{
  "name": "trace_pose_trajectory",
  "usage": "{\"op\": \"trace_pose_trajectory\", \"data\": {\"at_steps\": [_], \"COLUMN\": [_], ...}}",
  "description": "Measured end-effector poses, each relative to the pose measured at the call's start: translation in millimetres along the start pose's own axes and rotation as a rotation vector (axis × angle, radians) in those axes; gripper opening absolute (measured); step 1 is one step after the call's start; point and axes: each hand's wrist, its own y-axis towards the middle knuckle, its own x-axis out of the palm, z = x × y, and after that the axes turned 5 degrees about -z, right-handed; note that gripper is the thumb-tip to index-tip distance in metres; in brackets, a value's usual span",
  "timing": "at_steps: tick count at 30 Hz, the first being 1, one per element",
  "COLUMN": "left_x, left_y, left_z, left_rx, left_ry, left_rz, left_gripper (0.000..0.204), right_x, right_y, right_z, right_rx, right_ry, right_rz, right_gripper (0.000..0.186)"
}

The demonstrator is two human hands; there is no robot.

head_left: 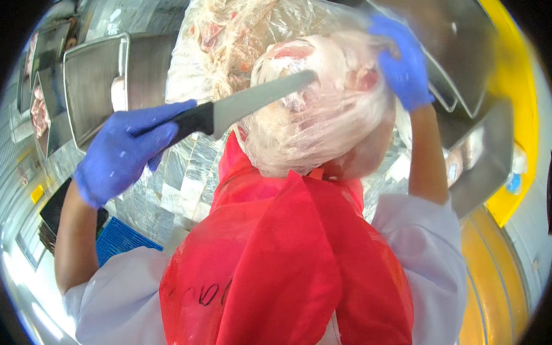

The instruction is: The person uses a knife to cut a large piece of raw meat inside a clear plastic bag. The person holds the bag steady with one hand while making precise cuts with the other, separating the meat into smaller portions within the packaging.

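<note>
In my left hand (131, 146), gloved in blue, I grip a large knife (254, 103) by its black handle. Its broad blade slants up to the right, and the tip lies over a big lump of pale pink meat (317, 122) in clear plastic film. My right hand (404, 61), also in a blue glove, is curled onto the upper right side of this wrapped lump; its fingertips are partly hidden and slightly blurred. The meat is right in front of my red apron (285, 264). Whether the blade touches the film I cannot tell.
Crumpled clear film with meat scraps (223, 40) lies behind the lump. Metal trays (96, 84) stand at the left, and more metal pans (450, 45) at the right beside a yellow surface (522, 96). A blue ribbed mat (124, 240) is at the lower left.
</note>
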Motion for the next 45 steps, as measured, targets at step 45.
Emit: {"op": "trace_pose_trajectory", "data": {"at_steps": [45], "left_x": [149.3], "left_y": [-12.2], "left_z": [63.5], "left_rx": [-0.214], "left_ry": [-0.246], "left_rz": [0.350], "left_gripper": [0.044], "right_x": [38.3], "right_y": [4.8], "right_z": [48.0], "right_rx": [-0.219], "right_ry": [0.242], "right_rz": [-0.134], "right_gripper": [0.033]}}
